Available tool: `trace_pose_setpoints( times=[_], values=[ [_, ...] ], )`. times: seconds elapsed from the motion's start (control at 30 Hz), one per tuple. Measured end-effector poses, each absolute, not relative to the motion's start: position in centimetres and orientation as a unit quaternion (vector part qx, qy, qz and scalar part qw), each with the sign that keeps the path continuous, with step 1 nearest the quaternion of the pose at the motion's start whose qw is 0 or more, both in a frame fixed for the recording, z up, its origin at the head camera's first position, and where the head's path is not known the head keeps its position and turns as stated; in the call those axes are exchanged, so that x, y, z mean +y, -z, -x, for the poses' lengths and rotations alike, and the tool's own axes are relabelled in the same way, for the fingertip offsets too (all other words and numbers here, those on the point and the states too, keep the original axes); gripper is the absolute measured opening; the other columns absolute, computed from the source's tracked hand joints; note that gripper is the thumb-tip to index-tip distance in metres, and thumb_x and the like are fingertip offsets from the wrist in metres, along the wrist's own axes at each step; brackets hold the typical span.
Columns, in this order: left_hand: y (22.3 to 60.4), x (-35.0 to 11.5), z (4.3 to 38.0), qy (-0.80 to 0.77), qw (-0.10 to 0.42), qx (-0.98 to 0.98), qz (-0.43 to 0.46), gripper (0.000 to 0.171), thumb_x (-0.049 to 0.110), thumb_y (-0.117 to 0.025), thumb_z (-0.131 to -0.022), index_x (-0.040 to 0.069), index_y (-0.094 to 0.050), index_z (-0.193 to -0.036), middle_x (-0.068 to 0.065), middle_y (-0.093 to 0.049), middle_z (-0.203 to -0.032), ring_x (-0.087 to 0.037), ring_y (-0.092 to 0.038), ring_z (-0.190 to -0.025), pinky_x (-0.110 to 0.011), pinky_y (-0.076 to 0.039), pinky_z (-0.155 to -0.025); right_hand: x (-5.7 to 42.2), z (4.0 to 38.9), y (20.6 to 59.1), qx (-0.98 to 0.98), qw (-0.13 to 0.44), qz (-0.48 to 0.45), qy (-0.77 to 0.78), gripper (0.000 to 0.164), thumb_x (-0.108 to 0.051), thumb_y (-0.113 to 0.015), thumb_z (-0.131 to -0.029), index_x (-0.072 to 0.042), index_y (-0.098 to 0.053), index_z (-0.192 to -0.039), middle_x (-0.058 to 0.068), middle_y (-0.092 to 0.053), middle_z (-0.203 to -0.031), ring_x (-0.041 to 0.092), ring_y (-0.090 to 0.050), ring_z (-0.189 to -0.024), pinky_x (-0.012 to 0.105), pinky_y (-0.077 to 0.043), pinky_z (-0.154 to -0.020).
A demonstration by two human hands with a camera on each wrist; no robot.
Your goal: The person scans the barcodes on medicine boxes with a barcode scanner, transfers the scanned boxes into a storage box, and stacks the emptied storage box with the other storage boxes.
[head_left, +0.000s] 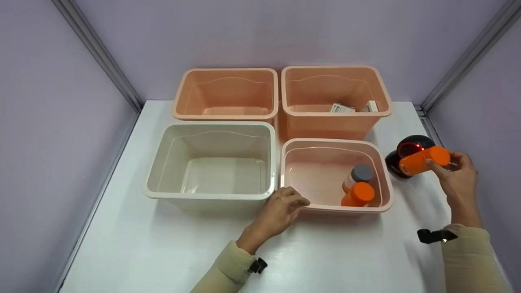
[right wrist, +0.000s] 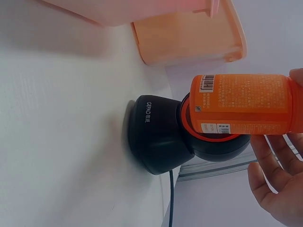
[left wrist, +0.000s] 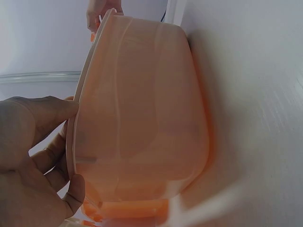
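Note:
In the head view my right hand (head_left: pixel 462 179) grips an orange bottle (head_left: pixel 419 162) by its cap end, tilted in front of a black desktop barcode scanner (head_left: pixel 415 142). From the right wrist, the bottle's printed label with a barcode shows beside the scanner's (right wrist: pixel 158 135) red-lit ring. My left hand (head_left: pixel 281 207) holds the near left rim of a pink bin (head_left: pixel 317 175), thumb on one side and fingers on the other, seen close in the left wrist view. Inside that bin, an orange-capped bottle (head_left: pixel 359 194) and a grey-capped bottle (head_left: pixel 359 176) stand at the right end.
A white bin (head_left: pixel 224 197) stands left of the pink one. Behind are two peach bins, the left one (head_left: pixel 226 118) and the right one (head_left: pixel 333 122); the right holds small white boxes (head_left: pixel 343 108). Walls enclose the white table (head_left: pixel 122 244). A cable (right wrist: pixel 171 198) runs from the scanner.

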State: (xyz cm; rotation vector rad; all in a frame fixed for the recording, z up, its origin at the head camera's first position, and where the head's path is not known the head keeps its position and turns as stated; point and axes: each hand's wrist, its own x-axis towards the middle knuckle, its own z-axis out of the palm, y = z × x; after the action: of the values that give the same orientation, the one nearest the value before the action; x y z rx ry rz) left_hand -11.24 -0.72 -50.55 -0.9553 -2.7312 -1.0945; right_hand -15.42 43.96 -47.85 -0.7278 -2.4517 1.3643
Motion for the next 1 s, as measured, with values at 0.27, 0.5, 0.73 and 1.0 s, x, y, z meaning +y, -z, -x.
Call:
trace_pose_setpoints(
  times=[0.27,0.5,0.73,1.0],
  values=[
    [50.59,-0.78,11.19,0.347,0.027,-0.884,0.313,0.016,0.015,-0.069,-0.094,0.021,-0.075,-0.108,0.005,-0.065,-0.100,-0.014,-0.059,-0.105,-0.030,-0.047,-0.100,43.82,15.70,47.73,-0.841,0.123,0.246,-0.466,0.052,-0.034,-0.076,-0.088,-0.022,-0.052,-0.133,-0.026,-0.046,-0.106,-0.006,-0.048,-0.095,0.008,-0.043,-0.077],
    [50.42,-0.71,11.10,0.343,0.012,-0.889,0.303,0.017,0.016,-0.068,-0.095,0.023,-0.075,-0.109,0.006,-0.064,-0.101,-0.014,-0.060,-0.108,-0.031,-0.045,-0.104,43.54,16.00,47.70,-0.855,0.108,0.229,-0.452,0.062,-0.035,-0.071,-0.091,-0.016,-0.048,-0.145,-0.029,-0.043,-0.106,-0.007,-0.045,-0.096,0.012,-0.041,-0.080],
    [50.41,-0.63,11.04,0.345,0.015,-0.890,0.297,0.016,0.017,-0.069,-0.095,0.023,-0.075,-0.108,0.006,-0.065,-0.101,-0.014,-0.059,-0.107,-0.031,-0.046,-0.100,43.44,16.32,47.75,-0.857,0.113,0.210,-0.456,0.058,-0.030,-0.071,-0.091,-0.015,-0.050,-0.144,-0.029,-0.044,-0.106,-0.006,-0.047,-0.096,0.010,-0.042,-0.079],
    [50.44,-0.67,11.14,0.340,0.017,-0.891,0.301,0.018,0.015,-0.069,-0.094,0.023,-0.075,-0.108,0.006,-0.065,-0.101,-0.014,-0.059,-0.107,-0.030,-0.047,-0.099,43.30,16.29,48.10,-0.857,0.118,0.212,-0.455,0.059,-0.031,-0.072,-0.091,-0.014,-0.050,-0.143,-0.028,-0.044,-0.106,-0.006,-0.047,-0.095,0.008,-0.043,-0.077]
  ],
)
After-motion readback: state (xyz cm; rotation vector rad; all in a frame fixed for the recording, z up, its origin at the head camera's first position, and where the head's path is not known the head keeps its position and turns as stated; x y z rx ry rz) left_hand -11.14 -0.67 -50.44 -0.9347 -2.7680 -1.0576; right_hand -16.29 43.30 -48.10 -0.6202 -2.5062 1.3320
